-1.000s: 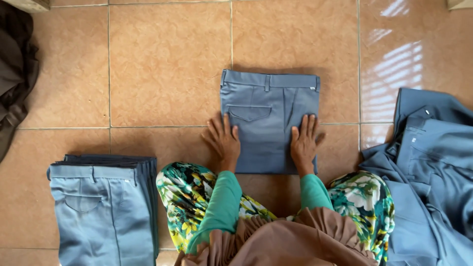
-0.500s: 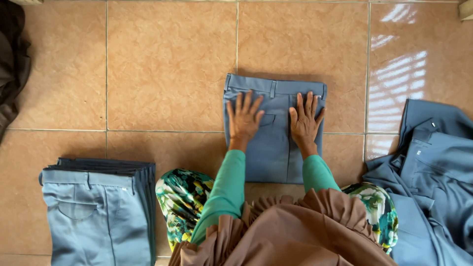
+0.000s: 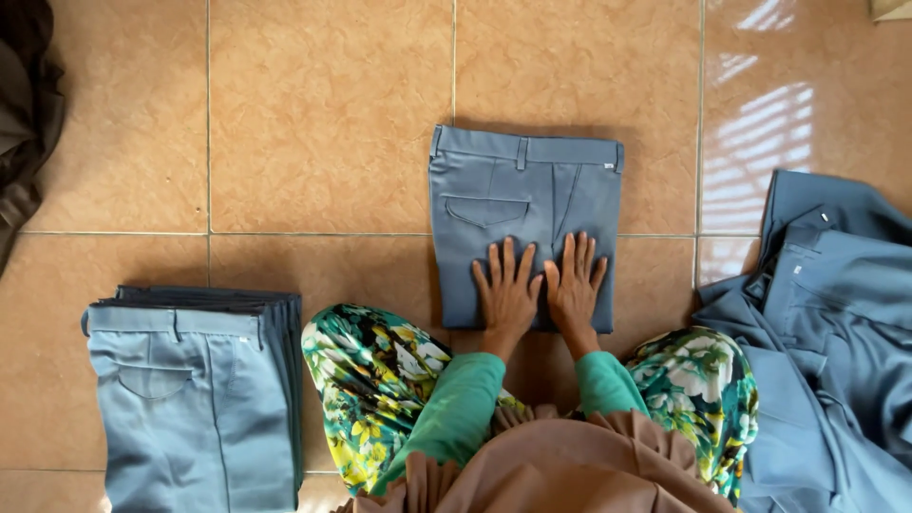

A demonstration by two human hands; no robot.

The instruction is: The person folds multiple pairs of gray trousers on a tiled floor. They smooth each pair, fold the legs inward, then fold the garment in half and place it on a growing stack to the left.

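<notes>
Hands slid down since half a second ago, from upper part of folded trousers (image 3: 525, 223) to near edge, now side by side, thumbs almost touching. Tiled floor (image 3: 323, 123) under everything. Loose heap of blue-grey garments (image 3: 836, 332) on right, well apart. Neat stack of folded trousers (image 3: 190, 399) on left, beside flowery knee. Folded trousers in middle, flat on floor, waistband at far end, back pocket up. Left hand (image 3: 506, 290) flat, fingers spread wide, pressing cloth, holding nothing. Right hand (image 3: 574, 285) same, palm down.
</notes>
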